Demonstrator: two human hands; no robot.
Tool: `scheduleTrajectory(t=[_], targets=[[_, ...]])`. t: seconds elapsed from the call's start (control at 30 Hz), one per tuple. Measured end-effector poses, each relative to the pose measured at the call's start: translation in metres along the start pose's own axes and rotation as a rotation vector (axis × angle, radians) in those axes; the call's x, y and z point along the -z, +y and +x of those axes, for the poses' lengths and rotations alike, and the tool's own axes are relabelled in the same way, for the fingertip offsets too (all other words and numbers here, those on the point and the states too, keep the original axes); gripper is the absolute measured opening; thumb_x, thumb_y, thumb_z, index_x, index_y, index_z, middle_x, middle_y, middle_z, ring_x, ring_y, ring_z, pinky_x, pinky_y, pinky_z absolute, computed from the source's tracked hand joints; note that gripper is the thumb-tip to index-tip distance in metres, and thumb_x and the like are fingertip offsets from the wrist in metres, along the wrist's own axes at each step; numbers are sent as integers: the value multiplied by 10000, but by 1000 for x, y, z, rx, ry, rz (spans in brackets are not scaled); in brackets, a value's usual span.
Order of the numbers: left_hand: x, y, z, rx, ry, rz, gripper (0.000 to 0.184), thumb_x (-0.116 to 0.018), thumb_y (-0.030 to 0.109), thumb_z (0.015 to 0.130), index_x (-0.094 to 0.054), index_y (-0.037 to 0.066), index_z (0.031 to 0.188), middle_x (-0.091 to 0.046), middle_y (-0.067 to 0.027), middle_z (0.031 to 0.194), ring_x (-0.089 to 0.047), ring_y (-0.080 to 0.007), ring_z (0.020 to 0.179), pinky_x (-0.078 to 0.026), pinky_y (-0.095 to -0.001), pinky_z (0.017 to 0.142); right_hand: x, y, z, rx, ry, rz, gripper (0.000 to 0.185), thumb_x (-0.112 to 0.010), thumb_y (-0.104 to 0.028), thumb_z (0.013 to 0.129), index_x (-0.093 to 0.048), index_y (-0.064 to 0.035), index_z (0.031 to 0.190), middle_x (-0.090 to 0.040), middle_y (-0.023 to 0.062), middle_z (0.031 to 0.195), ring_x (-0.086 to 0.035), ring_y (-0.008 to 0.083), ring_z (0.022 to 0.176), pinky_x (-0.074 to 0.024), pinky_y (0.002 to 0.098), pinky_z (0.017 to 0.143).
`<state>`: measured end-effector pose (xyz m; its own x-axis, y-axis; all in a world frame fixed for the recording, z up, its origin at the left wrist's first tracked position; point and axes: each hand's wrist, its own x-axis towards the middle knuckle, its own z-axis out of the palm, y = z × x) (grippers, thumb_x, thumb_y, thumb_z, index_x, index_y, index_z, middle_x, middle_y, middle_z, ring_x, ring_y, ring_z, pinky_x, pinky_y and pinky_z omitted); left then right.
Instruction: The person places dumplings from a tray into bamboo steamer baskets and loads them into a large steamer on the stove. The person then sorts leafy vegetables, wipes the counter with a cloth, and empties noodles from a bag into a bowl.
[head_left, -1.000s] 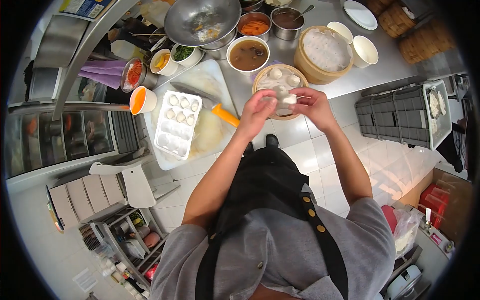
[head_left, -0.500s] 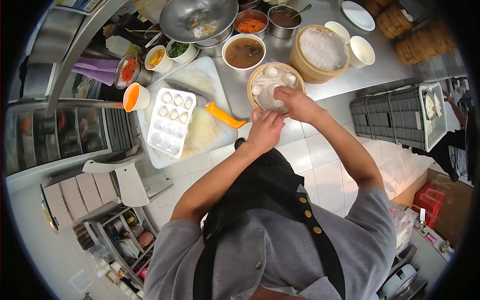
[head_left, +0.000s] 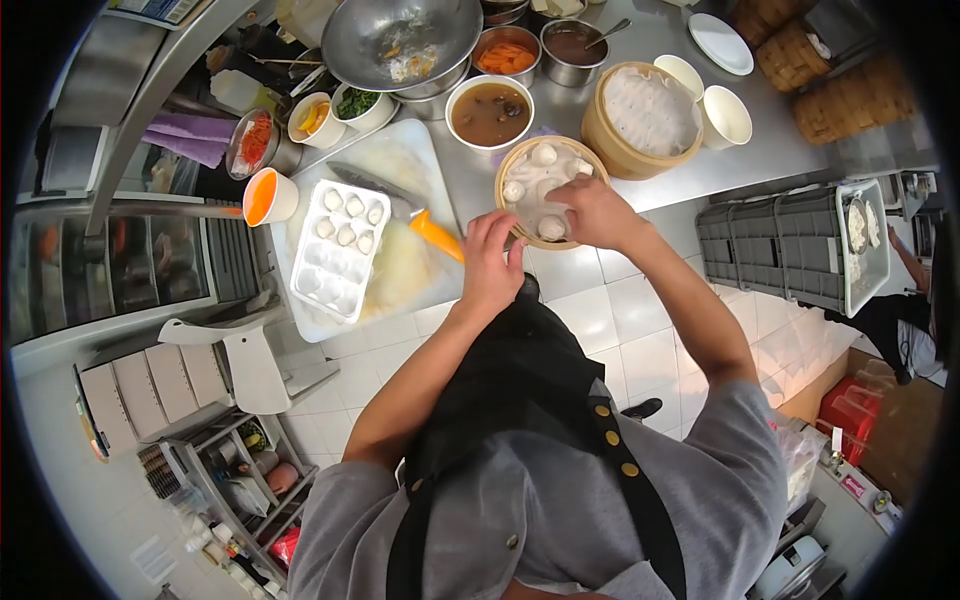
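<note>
Hanging over the steamer (head_left: 501,180), the right hand (head_left: 598,215) has its fingers bent down inside; can't tell if they're pinching anything. Left hand (head_left: 489,268) is right by the rim, thumb and fingers loosely apart. Dumplings (head_left: 514,191) sit around the steamer, more in the white tray (head_left: 330,285) on the board (head_left: 408,268), knife (head_left: 436,236) alongside.
</note>
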<state>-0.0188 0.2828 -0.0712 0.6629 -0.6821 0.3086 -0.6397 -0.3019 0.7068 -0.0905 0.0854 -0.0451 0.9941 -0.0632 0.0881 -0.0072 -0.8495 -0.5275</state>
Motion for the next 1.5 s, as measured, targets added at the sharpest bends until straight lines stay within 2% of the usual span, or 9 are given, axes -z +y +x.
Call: scheduleTrajectory(t=[0.27,0.4,0.5,0.67,0.8,0.97,1.07,1.23,1.5], targets=[[112,-53,-32,291,376,113,351,-669,6,733,-573,31,1070,-575,-166,1093,-524,-347,1048,-412,-415,919,8,-23,-11,-270,431,186,191,-598,23,748,-649,15,932,-668,168,888,-635,246,616,-508,337,585],[222,-150,-64,556,544,617,326,-635,208,823,-583,13,1079,-586,-194,1058,-540,-392,1000,-419,-425,919,-40,-102,14,-568,-175,948,254,-658,-102,808,-574,-21,1033,-634,68,782,-594,124,552,-479,236,468],[251,-221,-69,750,318,455,407,-565,349,879,-568,3,1095,-613,-184,992,-586,-371,920,-491,-434,797,-119,-150,46,-534,-524,1221,389,-675,-205,834,-503,-24,1132,-617,123,853,-638,171,665,-520,270,496],[248,-199,-56,1081,193,-402,379,-549,372,893,-572,38,1070,-634,-91,952,-618,-221,893,-531,-406,566,-190,-213,102,-740,-472,1394,647,-682,-290,817,-293,-47,1274,-485,183,1162,-591,304,930,-572,419,566],[235,-194,-87,906,250,-781,218,-532,254,928,-505,60,1023,-598,-64,933,-613,-217,856,-527,-371,640,-207,-228,96,-874,-36,1408,565,-621,-219,816,-319,-41,1258,-487,146,1154,-563,313,962,-589,472,591],[238,-170,-113,932,257,-1027,304,-540,317,927,-474,74,1098,-526,-82,1124,-551,-249,1029,-487,-419,784,-149,-212,70,-836,6,1529,461,-571,-56,754,-462,-20,1200,-551,100,1087,-532,246,1038,-550,394,705],[260,-164,-74,812,144,-955,299,-568,284,916,-477,93,1129,-491,-67,1188,-526,-247,1076,-447,-416,838,-116,-168,32,-522,-9,1295,488,-622,-44,694,-534,-8,1173,-585,110,1078,-551,229,1029,-514,355,808],[229,-106,32,413,-710,-1201,517,-600,207,866,-394,106,1330,-451,-77,1334,-488,-200,1148,-418,-352,905,1,-124,-21,-564,-263,1143,540,-626,19,622,-584,29,1160,-641,86,1056,-603,160,922,-484,295,834],[98,-36,-3,982,-1181,-1681,450,-591,139,782,-496,-7,1197,-608,-165,1071,-616,-290,961,-502,-433,858,42,-107,-100,-650,-199,1054,379,-712,-100,696,-647,30,1046,-675,70,892,-615,129,795,-493,273,719]])
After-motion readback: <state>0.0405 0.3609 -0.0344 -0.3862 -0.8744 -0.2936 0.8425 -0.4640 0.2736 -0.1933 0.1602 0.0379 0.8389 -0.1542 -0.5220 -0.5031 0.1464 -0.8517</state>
